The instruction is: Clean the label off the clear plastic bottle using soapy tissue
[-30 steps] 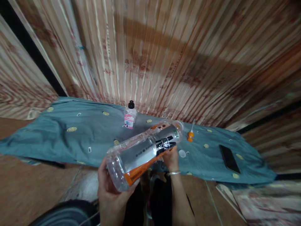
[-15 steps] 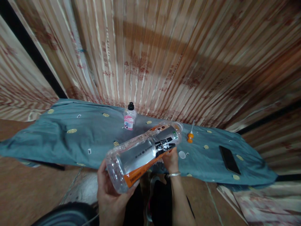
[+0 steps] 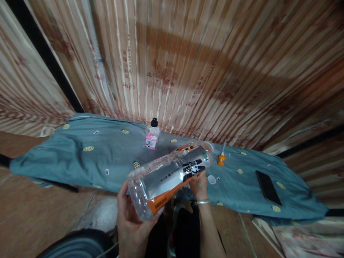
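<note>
Both hands grip the tilted bottle [image 3: 169, 175]: left hand [image 3: 131, 222] base, right hand [image 3: 199, 184] neck.

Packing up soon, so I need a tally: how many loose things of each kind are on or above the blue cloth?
Bottles: 2, the large clear bottle and the small pink-label bottle
Phone: 1
White cap: 1
Orange-tipped tool: 1
Total: 5

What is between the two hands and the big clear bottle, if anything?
Nothing visible. The left hand grips the base of the clear bottle directly, and the right hand holds it from beneath near the neck.
</note>
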{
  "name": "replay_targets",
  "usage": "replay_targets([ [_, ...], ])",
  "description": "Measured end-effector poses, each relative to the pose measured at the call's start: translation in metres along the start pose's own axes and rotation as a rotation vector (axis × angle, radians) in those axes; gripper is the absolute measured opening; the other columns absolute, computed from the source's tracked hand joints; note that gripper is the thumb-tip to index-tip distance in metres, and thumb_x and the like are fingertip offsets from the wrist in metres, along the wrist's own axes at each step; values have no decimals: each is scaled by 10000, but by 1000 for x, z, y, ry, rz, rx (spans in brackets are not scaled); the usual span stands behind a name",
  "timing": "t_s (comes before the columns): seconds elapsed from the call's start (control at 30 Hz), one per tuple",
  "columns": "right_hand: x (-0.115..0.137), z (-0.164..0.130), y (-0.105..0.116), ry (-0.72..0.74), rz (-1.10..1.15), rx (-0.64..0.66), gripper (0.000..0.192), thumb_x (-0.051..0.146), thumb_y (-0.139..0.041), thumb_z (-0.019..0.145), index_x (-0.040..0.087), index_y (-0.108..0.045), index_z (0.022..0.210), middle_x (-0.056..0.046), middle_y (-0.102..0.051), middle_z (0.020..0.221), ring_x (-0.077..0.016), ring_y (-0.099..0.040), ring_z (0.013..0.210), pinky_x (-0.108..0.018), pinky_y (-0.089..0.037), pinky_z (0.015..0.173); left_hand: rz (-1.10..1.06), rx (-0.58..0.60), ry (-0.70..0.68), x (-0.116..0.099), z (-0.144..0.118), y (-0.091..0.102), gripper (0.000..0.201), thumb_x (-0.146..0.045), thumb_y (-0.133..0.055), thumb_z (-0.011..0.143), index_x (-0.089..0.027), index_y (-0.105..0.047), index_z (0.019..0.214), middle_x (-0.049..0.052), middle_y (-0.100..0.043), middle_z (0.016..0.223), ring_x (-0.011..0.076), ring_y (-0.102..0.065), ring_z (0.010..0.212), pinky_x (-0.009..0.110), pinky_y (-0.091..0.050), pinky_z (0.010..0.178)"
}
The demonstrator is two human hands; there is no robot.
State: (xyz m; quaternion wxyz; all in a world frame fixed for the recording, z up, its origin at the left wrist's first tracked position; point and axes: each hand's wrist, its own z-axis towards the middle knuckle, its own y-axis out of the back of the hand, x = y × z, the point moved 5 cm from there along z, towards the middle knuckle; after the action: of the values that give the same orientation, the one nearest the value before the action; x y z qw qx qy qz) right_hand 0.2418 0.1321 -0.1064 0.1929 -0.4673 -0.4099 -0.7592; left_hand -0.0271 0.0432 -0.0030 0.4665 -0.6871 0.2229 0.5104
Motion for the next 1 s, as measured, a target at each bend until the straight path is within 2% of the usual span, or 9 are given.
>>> replay_targets([
  [0.2, 13, -2, 1, 43, 73, 2, 473, 552, -734, 733, 248, -571, 1056, -156, -807, 1026, -319, -785, 965, -417, -657, 811, -15, -16, 13, -2, -2, -4, 914, -328, -1069, 519, -286, -681, 1346, 42, -803, 1219, 254, -814, 1046, 287, -674, 859],
  [0.33, 15, -3, 3, 8, 50, 23, 525, 572, -748, 725, 235, -576, 1091, -156, -808, 1027, -315, -785, 958, -400, -652, 797, 21, -21, -21, -4, 0, -1, 931, -362, -1073, 504, -256, -673, 1337, 58, -800, 1216, 259, -816, 1020, 292, -676, 845],
  [0.5, 17, -3, 5, -43, 7, 7, 509, 558, -749, 718, 232, -579, 1069, -167, -800, 1029, -328, -787, 975, -397, -651, 783, 125, 100, -119, -3, 9, 6, 882, -269, -1052, 516, -273, -682, 1316, 54, -806, 1184, 273, -824, 966, 306, -689, 786],
  [0.63, 22, -3, 5, -25, 24, 11, 500, 562, -738, 729, 233, -575, 1069, -165, -799, 1032, -321, -783, 1008, -388, -642, 815, 105, 77, -105, 1, 10, 10, 878, -269, -1047, 539, -283, -687, 1340, 63, -796, 1229, 286, -816, 1029, 316, -683, 830],
  [0.73, 20, -4, 5, -45, 30, 18, 504, 545, -740, 711, 230, -571, 1067, -155, -797, 999, -323, -785, 976, -384, -635, 788, 85, 78, -83, 0, 6, 5, 876, -256, -1054, 533, -309, -701, 1333, 45, -795, 1229, 262, -815, 1032, 282, -669, 834],
  [0.87, 12, -3, 5, -96, -9, 3, 493, 495, -761, 666, 233, -571, 1037, -148, -791, 957, -331, -786, 928, -381, -628, 742, 56, -2, -33, -2, 0, 2, 873, -336, -1051, 566, -313, -692, 1362, 48, -781, 1263, 253, -796, 1056, 283, -655, 867],
  [1.0, 10, -2, 4, -75, -41, -11, 452, 484, -743, 673, 231, -576, 1006, -162, -792, 968, -328, -784, 932, -376, -625, 745, 59, -2, -22, -3, -2, 0, 902, -338, -1052, 559, -290, -675, 1376, 60, -777, 1262, 262, -792, 1057, 303, -657, 866],
])
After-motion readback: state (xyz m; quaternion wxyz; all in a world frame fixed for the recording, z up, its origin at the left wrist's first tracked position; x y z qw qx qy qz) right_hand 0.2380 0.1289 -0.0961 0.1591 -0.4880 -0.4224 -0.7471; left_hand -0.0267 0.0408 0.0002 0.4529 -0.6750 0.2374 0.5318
